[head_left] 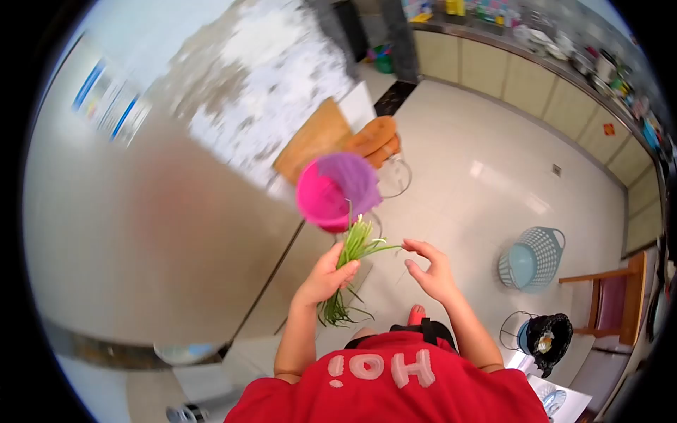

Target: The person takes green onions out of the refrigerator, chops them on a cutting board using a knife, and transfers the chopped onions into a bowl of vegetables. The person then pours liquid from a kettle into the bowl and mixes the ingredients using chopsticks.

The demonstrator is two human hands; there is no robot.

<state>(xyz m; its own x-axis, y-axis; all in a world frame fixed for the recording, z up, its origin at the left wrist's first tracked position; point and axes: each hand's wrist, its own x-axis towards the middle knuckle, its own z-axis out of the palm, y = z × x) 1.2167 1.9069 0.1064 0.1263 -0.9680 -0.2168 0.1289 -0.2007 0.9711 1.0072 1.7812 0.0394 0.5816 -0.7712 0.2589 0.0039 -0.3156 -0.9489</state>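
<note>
My left hand is wrapped round a bunch of green chives, pale cut ends up and dark leafy tips hanging below the fist. One stalk sticks out sideways towards my right hand. That hand is open, with thumb and fingers apart; its forefinger tip is at the end of the stalk, and whether they touch I cannot tell. Just beyond the bunch is a pink bucket with a purple bag or mesh over its far right side.
A wooden board and an orange-brown padded thing lie past the bucket. On the floor to the right stand a light blue basket and a bin with a black bag. A large grey appliance fills the left side.
</note>
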